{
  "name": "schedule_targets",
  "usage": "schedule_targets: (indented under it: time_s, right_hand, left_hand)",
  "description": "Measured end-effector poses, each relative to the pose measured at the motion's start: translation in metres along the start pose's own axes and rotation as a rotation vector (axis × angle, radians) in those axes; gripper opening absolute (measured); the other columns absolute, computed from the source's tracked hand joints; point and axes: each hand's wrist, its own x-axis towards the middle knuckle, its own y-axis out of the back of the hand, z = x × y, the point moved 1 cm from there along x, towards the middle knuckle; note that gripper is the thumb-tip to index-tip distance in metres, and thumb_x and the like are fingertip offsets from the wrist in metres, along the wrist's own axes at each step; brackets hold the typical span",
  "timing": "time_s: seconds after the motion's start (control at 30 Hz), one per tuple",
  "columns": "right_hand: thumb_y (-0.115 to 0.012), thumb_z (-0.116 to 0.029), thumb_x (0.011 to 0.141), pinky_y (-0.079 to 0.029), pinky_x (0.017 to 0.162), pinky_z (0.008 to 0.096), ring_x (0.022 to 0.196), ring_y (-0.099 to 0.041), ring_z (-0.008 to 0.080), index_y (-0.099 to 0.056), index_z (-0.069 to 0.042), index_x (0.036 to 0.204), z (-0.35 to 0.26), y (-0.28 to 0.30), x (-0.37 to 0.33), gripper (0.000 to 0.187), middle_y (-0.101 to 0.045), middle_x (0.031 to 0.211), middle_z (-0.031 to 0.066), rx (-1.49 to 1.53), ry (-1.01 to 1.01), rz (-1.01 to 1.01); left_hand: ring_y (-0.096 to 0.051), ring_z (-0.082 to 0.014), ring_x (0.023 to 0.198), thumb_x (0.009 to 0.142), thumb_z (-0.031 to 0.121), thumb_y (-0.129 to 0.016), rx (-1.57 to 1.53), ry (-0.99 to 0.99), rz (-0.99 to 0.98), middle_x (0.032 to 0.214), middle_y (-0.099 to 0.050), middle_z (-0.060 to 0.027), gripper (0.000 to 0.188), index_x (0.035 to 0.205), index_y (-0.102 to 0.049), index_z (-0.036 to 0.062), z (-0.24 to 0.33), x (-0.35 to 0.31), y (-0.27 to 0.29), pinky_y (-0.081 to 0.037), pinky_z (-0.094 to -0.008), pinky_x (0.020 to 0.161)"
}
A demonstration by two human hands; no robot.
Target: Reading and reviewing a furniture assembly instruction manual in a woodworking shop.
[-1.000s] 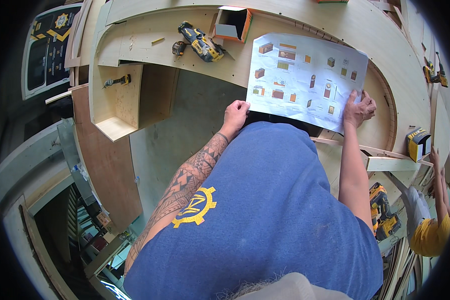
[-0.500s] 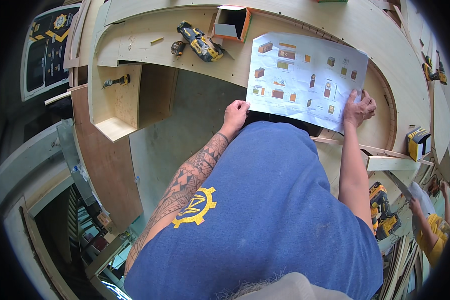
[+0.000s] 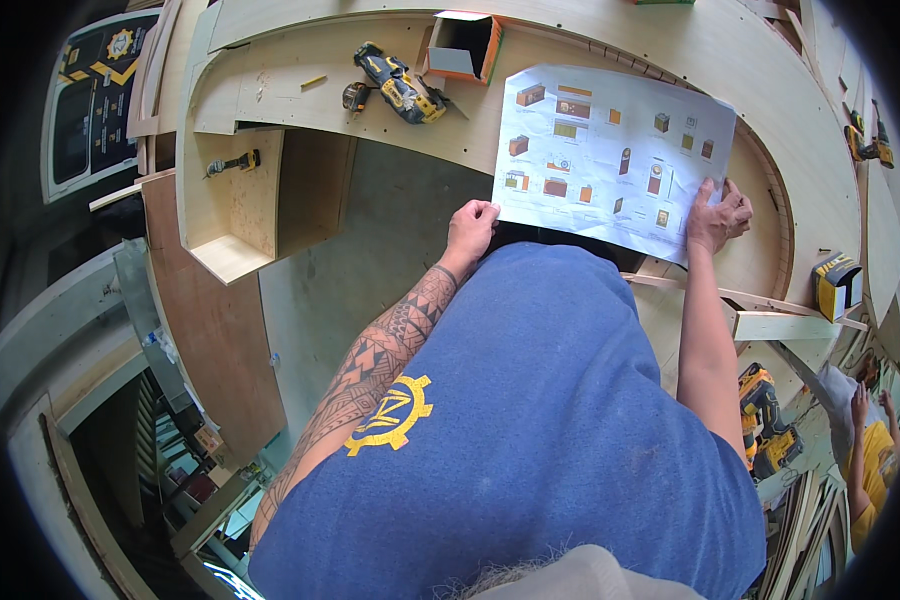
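A large white sheet of paper (image 3: 595, 150), printed with small coloured drawings of boxes and cabinets, is held up before me over the curved wooden bench. My left hand (image 3: 473, 230) pinches its lower left corner between thumb and fingers. On the other side, my right hand (image 3: 718, 217) grips the lower right edge, thumb on the front face and fingers curled behind. Beyond the paper's left edge lie a yellow and black power tool (image 3: 400, 85) with a blade, a tape measure (image 3: 355, 97) and an open cardboard box (image 3: 463, 62).
A small power tool (image 3: 233, 163) lies in the wooden compartment at left. A yellow box (image 3: 836, 286) sits on the bench at right, with power tools (image 3: 767, 425) below it. A person in a yellow shirt (image 3: 878, 465) stands at far right. A pencil-like yellow stick (image 3: 313, 81) rests on the bench.
My hands and the paper stay practically still. At far right, the person in yellow has shifted and raised their hands.
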Motion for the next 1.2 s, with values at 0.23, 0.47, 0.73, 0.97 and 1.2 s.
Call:
schedule_targets:
  time_s: [0.23,0.47,0.73,0.97,1.2]
  right_hand:
    - [-0.071,-0.048,0.089,-0.034,0.111,0.0514,0.127,-0.042,0.0366,-0.063,-0.02,0.127,0.002,-0.001,-0.001,0.048,-0.044,0.134,0.0125,0.012,0.005,0.003]
    - [-0.071,-0.047,0.089,-0.033,0.112,0.0518,0.128,-0.041,0.0355,-0.063,-0.02,0.127,0.003,-0.001,0.0,0.047,-0.044,0.133,0.0127,0.016,0.013,0.002]
    - [-0.071,-0.048,0.089,-0.034,0.111,0.0522,0.128,-0.042,0.0358,-0.064,-0.019,0.126,0.0,0.0,-0.001,0.047,-0.045,0.133,0.0124,0.013,0.003,0.003]
    - [-0.071,-0.048,0.089,-0.034,0.111,0.0524,0.127,-0.042,0.0363,-0.064,-0.02,0.126,0.001,0.0,-0.001,0.047,-0.045,0.133,0.0126,0.018,0.013,0.012]
    - [-0.071,-0.048,0.089,-0.037,0.109,0.0526,0.126,-0.043,0.0376,-0.064,-0.02,0.126,0.002,-0.001,0.0,0.048,-0.045,0.133,0.0131,0.018,0.014,0.015]
  left_hand:
    - [-0.062,-0.0084,0.072,0.097,0.026,-0.07,-0.002,0.005,0.001,0.083,-0.068,-0.0019,0.025,0.1,-0.07,0.0007,0.004,-0.002,-0.001,-0.053,-0.0256,0.065]
    - [-0.061,-0.0081,0.071,0.098,0.025,-0.07,0.015,0.002,0.006,0.083,-0.068,-0.0015,0.024,0.099,-0.07,0.0005,0.006,-0.004,-0.001,-0.052,-0.0257,0.065]
    - [-0.06,-0.0076,0.071,0.098,0.024,-0.069,0.004,-0.007,-0.001,0.082,-0.068,-0.0013,0.023,0.099,-0.069,0.0006,0.008,-0.006,-0.001,-0.051,-0.0251,0.064]
    - [-0.059,-0.0075,0.07,0.098,0.024,-0.069,-0.016,0.006,0.006,0.082,-0.067,-0.001,0.023,0.099,-0.07,0.0008,0.01,-0.007,-0.001,-0.05,-0.0252,0.064]
    - [-0.06,-0.0077,0.071,0.098,0.024,-0.069,-0.018,0.005,0.007,0.082,-0.067,-0.0011,0.023,0.1,-0.07,0.0009,0.01,-0.007,-0.001,-0.05,-0.0252,0.064]
